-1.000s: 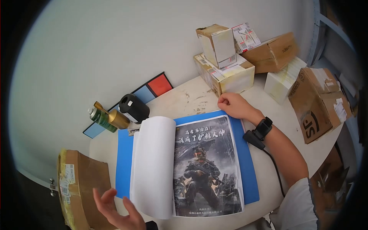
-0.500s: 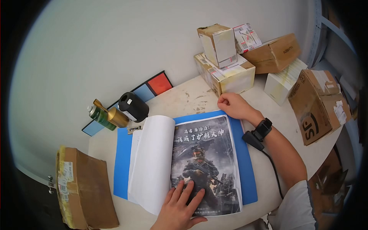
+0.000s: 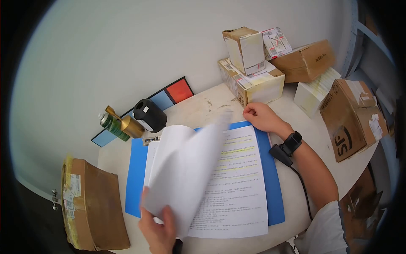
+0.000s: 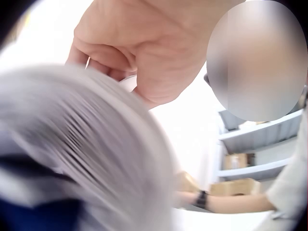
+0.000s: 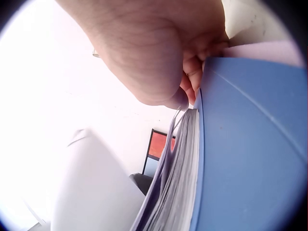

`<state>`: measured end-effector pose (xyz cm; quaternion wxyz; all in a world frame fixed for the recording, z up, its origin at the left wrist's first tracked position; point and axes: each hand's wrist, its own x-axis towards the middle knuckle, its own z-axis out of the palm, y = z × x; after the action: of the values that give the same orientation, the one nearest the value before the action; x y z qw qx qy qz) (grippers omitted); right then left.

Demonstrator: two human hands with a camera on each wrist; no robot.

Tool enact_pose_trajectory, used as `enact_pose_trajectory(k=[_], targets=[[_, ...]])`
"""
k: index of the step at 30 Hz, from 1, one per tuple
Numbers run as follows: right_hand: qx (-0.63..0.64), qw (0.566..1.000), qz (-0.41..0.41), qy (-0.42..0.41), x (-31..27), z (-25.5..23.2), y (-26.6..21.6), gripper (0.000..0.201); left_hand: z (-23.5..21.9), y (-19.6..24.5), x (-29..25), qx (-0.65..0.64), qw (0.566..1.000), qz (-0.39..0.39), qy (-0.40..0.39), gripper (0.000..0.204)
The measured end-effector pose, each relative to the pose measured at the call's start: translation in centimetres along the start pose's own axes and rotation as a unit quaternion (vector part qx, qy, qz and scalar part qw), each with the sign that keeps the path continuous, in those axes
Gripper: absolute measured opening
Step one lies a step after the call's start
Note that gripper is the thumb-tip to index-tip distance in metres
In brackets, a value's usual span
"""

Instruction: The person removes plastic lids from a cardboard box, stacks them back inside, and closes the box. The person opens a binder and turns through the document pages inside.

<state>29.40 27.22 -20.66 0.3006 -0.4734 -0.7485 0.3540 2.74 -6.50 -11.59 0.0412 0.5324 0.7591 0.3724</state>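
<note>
A blue folder (image 3: 275,190) lies open with a thick stack of paper. Its right side shows a printed sheet (image 3: 237,186) with yellow-highlighted lines. My left hand (image 3: 158,230) is at the lower left, holding a blurred, lifted page (image 3: 182,169) between thumb and fingers; in the left wrist view the hand (image 4: 144,45) is above the curved, blurred paper (image 4: 110,144). At the folder's upper right corner, my right hand (image 3: 264,118) has its fingers curled; in the right wrist view its thumb and fingers (image 5: 187,86) grip the edge beside the stacked pages (image 5: 180,159).
A black holder (image 3: 149,115), a gold cup (image 3: 132,127) and a green can (image 3: 114,126) stand at the back left. One carton (image 3: 99,207) is left of the folder; several boxes (image 3: 262,86) are at the back right. A cable (image 3: 305,186) runs beside the right arm.
My left hand has moved left from the picture cover, which is now out of sight. A page has lifted, exposing the printed text. My right hand stays at the folder's corner.
</note>
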Motion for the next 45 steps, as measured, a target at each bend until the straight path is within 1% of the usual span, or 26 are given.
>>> enact_pose_trajectory(k=[2,3,5,6,7,8,9,10,11,13,16,25,29,31,33,34,35,36,37,39,40,41,42,43,44,45], targets=[[0.0,1.0,-0.017,0.007,0.2,0.1,0.2,0.019,-1.7,-0.6,1.4,0.001,0.982,-0.049,0.18,0.075],[0.002,1.0,-0.014,0.014,0.0,-0.1,0.3,0.019,-1.8,-0.8,1.5,0.001,0.983,-0.043,0.177,0.075],[-0.019,1.0,-0.01,0.012,0.1,0.2,0.0,0.019,-2.1,-0.7,1.6,0.167,0.951,0.01,0.26,0.08],[-0.018,1.0,-0.013,0.006,0.2,0.3,-0.1,0.019,-1.8,-0.2,0.6,0.122,0.969,0.06,0.204,0.08],[-0.018,1.0,-0.007,-0.002,0.1,0.1,-0.1,0.02,-1.7,1.3,-0.2,0.119,0.982,0.116,0.09,0.071],[-0.02,1.0,-0.001,-0.008,0.2,0.0,-0.2,0.02,-1.1,2.3,-0.7,0.081,0.984,0.149,-0.063,0.065],[-0.024,1.0,-0.005,-0.011,0.3,0.2,-0.3,0.02,-0.1,4.1,-0.1,0.087,0.944,0.245,-0.204,0.069],[-0.013,1.0,-0.013,-0.007,0.3,0.4,-0.1,0.02,1.3,5.2,-0.3,0.081,0.905,0.28,-0.311,0.073],[-0.003,1.0,-0.02,-0.001,0.2,0.0,0.0,0.02,2.4,5.9,-1.0,0.119,0.885,0.308,-0.33,0.059],[-0.005,1.0,-0.017,0.008,0.2,-0.2,-0.2,0.02,2.9,5.1,-1.7,0.097,0.878,0.321,-0.341,0.082],[-0.002,1.0,-0.005,0.011,-0.2,0.0,-0.2,0.019,2.5,3.5,-1.2,0.056,0.877,0.284,-0.385,0.092],[-0.012,1.0,-0.008,0.007,0.1,0.1,-0.1,0.019,1.9,1.9,0.1,-0.021,0.874,0.29,-0.39,0.078],[-0.008,1.0,0.007,0.005,0.1,0.2,-0.2,0.019,2.6,2.3,-0.9,0.027,0.883,0.284,-0.373,0.074],[-0.012,1.0,0.0,-0.004,0.2,0.1,-0.5,0.019,2.3,3.0,-0.9,0.019,0.911,0.208,-0.354,0.044],[-0.016,1.0,0.002,-0.005,0.1,-0.1,-0.3,0.019,0.8,2.6,-0.8,0.02,0.983,0.051,-0.173,0.041],[-0.01,1.0,0.0,-0.004,0.1,0.0,-0.2,0.019,0.8,2.1,0.1,0.007,0.998,0.055,-0.014,0.05],[-0.003,1.0,-0.002,-0.001,0.0,0.0,0.0,0.019,0.1,0.6,0.8,-0.003,0.996,-0.011,0.088,0.064],[0.0,1.0,0.0,0.004,-0.1,-0.1,0.0,0.019,-0.4,-0.7,1.4,0.066,0.978,0.004,0.197,0.073],[-0.013,1.0,0.001,0.006,0.0,-0.1,-0.1,0.019,-0.5,-0.3,1.4,0.067,0.978,0.008,0.196,0.073],[-0.025,1.0,-0.003,0.002,0.0,0.1,-0.6,0.019,-1.1,0.5,0.6,0.188,0.949,0.082,0.238,0.076],[-0.025,1.0,0.0,0.0,-0.2,-0.1,-0.7,0.019,-1.0,1.7,-0.5,0.139,0.973,0.108,0.149,0.07],[-0.026,1.0,0.001,-0.002,-0.1,-0.1,-0.8,0.019,-0.3,3.0,-1.0,0.119,0.974,0.189,0.044,0.058],[-0.029,1.0,-0.002,-0.006,0.1,0.1,-0.9,0.019,0.3,4.2,-1.3,0.082,0.966,0.212,-0.119,0.053],[-0.013,1.0,-0.001,-0.009,0.1,0.2,-0.7,0.019,1.4,5.6,-0.9,0.08,0.929,0.267,-0.243,0.059],[0.002,1.0,0.003,-0.009,0.0,0.0,-0.4,0.02,2.0,5.9,-1.2,0.078,0.9,0.319,-0.288,0.075],[-0.002,1.0,0.007,-0.005,0.0,-0.2,-0.1,0.02,2.4,5.7,-1.4,0.073,0.899,0.322,-0.289,0.075]])
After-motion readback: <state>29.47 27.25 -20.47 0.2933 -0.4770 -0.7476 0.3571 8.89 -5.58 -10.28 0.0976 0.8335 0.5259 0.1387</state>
